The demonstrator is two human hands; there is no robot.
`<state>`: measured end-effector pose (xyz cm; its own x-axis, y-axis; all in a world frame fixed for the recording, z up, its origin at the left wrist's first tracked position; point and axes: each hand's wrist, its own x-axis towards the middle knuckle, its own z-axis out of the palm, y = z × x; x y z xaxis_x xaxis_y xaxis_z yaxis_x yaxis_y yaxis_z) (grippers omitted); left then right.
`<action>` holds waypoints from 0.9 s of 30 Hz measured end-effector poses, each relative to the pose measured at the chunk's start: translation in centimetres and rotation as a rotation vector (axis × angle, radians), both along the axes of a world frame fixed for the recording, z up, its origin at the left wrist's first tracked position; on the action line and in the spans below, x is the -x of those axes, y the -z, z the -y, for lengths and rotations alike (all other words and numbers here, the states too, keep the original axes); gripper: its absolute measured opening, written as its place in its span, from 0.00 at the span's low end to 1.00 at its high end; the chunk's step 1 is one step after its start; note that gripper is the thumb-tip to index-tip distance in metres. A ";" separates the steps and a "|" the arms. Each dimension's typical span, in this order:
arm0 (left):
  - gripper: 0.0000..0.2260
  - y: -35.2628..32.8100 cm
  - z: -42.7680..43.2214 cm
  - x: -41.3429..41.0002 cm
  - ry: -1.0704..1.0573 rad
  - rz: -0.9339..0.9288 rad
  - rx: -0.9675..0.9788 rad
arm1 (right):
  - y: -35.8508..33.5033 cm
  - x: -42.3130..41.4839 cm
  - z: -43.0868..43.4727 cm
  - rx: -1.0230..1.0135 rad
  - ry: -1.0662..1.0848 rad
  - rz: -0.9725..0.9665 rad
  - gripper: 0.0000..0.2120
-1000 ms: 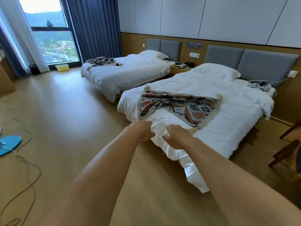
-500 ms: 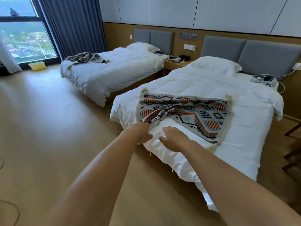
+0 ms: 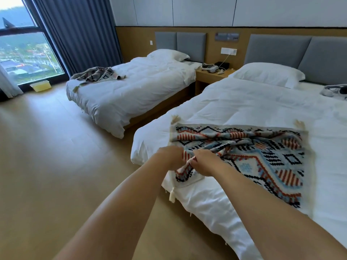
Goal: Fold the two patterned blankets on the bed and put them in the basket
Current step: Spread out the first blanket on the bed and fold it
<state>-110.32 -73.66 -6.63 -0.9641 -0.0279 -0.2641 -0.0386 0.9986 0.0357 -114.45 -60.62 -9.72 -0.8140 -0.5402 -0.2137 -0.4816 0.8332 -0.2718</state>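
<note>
A blue, red and black patterned blanket [image 3: 262, 156] with cream tassels lies partly bunched across the foot of the near white bed [image 3: 253, 102]. My left hand [image 3: 171, 156] and my right hand [image 3: 205, 162] are both closed on the blanket's near left edge, side by side, where the cloth is gathered. A second patterned blanket [image 3: 96, 75], grey and crumpled, lies at the foot of the far bed [image 3: 142, 91]. A yellow basket [image 3: 41, 85] sits on the floor by the window.
Wooden floor [image 3: 56, 156] stretches left of the beds. A nightstand [image 3: 212, 76] with a headset stands between the beds. Dark curtains [image 3: 78, 30] hang beside the window. Another headset [image 3: 334, 91] lies on the near bed's right side.
I have come closer to the near bed. Both hands moved forward from the white duvet edge onto the blanket and closed on its near left edge.
</note>
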 end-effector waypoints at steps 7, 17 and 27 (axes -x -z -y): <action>0.22 2.8 9.9 12.2 0.071 0.040 0.024 | 3.4 11.6 9.3 -0.001 0.092 0.083 0.18; 0.25 6.3 25.8 30.2 0.315 0.108 0.070 | 7.7 24.5 21.4 0.012 0.375 0.178 0.22; 0.27 14.8 27.9 48.0 0.601 0.275 0.092 | 16.4 38.4 25.4 0.142 0.745 0.274 0.20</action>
<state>-158.37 -101.52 -21.47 -0.7171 0.4590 -0.5245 0.5301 0.8477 0.0171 -152.89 -86.01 -26.10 -0.8998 0.0869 -0.4276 0.2860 0.8577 -0.4273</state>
